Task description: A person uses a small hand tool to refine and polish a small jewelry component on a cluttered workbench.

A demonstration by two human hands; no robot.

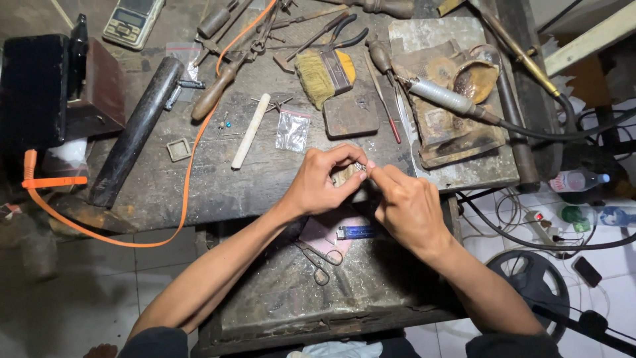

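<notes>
A dark, scarred worktop fills the view, strewn with tools. Near its middle edge the left hand and right hand meet, each grip closed in a fingertip pinch on a small metal piece held between them. A brush lies farther off, a blue lighter nearer, beside thin scissors.

Place: a small metalwork workshop.
Bench: scarred bench, grimy and worn.
Tools: pliers, brush, scale far left.
Floor: cables tangled right.
</notes>
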